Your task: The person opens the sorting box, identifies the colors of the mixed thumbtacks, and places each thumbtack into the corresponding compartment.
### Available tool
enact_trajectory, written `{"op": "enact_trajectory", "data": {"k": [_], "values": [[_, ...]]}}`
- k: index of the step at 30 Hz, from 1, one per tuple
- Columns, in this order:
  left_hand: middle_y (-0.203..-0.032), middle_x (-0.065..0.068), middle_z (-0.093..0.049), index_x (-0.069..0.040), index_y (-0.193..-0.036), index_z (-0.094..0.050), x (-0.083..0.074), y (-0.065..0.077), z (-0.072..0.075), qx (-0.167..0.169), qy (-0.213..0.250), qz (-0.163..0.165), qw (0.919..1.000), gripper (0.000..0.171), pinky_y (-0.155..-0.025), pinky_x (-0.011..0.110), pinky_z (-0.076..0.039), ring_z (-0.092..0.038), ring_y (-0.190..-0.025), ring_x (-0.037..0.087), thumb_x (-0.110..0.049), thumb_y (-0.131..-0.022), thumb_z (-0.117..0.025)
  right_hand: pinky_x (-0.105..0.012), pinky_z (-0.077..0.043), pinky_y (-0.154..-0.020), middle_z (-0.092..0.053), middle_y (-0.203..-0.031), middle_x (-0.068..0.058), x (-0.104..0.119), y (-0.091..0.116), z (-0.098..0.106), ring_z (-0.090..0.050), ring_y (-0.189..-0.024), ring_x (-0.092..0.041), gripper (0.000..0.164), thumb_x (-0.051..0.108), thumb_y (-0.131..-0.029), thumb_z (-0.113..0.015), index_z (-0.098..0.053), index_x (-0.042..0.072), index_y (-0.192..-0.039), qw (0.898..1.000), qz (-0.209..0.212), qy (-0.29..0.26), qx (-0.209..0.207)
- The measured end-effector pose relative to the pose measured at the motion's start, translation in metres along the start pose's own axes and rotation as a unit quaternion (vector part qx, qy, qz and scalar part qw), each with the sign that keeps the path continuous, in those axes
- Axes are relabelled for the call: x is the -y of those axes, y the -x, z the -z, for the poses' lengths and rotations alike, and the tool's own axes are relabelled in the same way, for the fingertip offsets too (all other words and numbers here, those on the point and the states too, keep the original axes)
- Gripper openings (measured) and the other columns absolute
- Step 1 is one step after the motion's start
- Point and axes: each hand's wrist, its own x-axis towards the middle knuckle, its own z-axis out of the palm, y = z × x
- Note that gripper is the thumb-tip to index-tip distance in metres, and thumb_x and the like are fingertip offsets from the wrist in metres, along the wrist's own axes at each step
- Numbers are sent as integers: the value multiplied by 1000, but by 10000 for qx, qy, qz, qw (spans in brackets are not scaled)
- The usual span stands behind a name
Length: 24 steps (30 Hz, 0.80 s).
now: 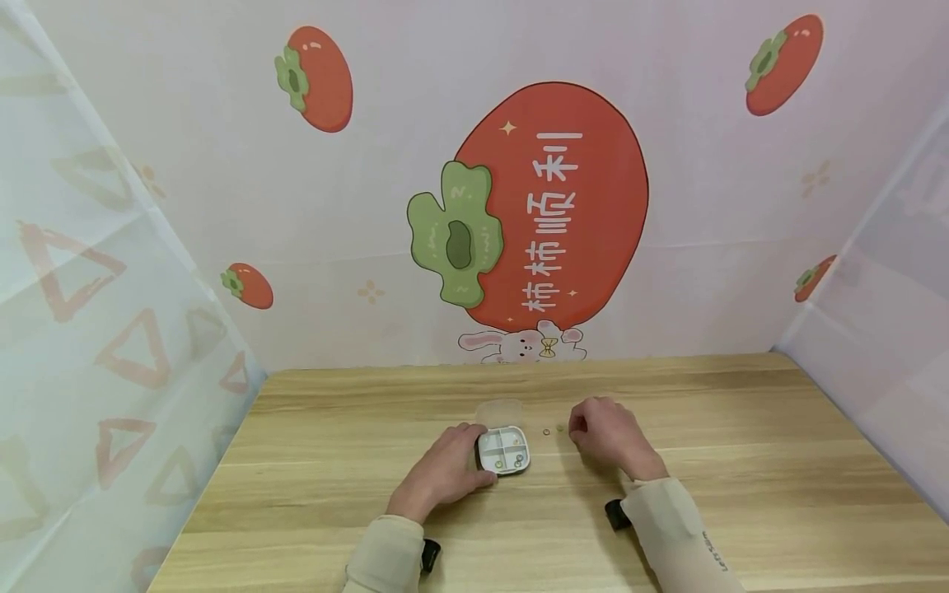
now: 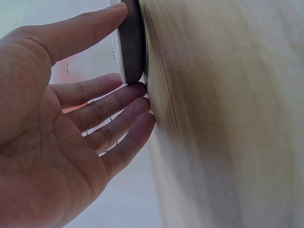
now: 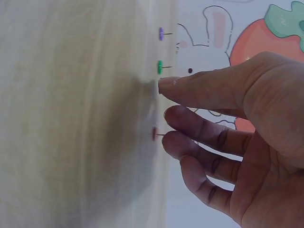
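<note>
A small white divided box (image 1: 490, 442) with a dark underside (image 2: 133, 42) sits on the table, its translucent lid (image 1: 498, 411) folded back. Small items lie in some compartments. My left hand (image 1: 445, 465) holds the box between thumb and index finger at its left side; the other fingers rest near the tabletop. To the right, my right hand (image 1: 611, 435) hovers low with loosely bent fingers and a gap between thumb and index finger. Beside it, a purple thumbtack (image 3: 161, 33), a green thumbtack (image 3: 160, 67) and a red thumbtack (image 3: 154, 134) stand points up, the red one near the fingertips.
The wooden table (image 1: 334, 461) extends around both hands. A printed cloth (image 1: 704, 189) with persimmons and a rabbit hangs behind its far edge. More cloth (image 1: 96, 288) closes off the left side, and a pale panel (image 1: 890, 329) the right.
</note>
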Motion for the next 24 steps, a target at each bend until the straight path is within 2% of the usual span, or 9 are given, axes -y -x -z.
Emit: {"op": "enact_trajectory", "data": {"k": [7,13,24], "values": [[-139,14,-56,-2,-142,-53,-1,0,1,-29,-25,-27,10000,68,-109,50,-41,-49,-131,32,-26,-85,-84,-34,-47,-64,-60,-75,5,2,4,19,-52,-70,-15,12,4,-86,-74,-74,14,-80,9982,271,-388,-366],[-139,14,-56,-2,-142,-53,-2,-1,2,-22,-28,-15,10000,68,-109,50,-41,-49,-131,32,-26,-85,-84,-33,-49,-65,-62,-77,4,4,9,32,-54,-71,-13,9,3,-87,-75,-75,11,-83,9947,524,-439,-765],[-140,14,-55,-3,-143,-53,-1,0,1,9,9,33,10000,69,-110,51,-40,-48,-133,33,-27,-86,-84,-32,-48,-65,-61,-77,7,22,14,37,-53,-71,-12,9,6,-87,-77,-74,14,-83,9918,808,-449,-886]]}}
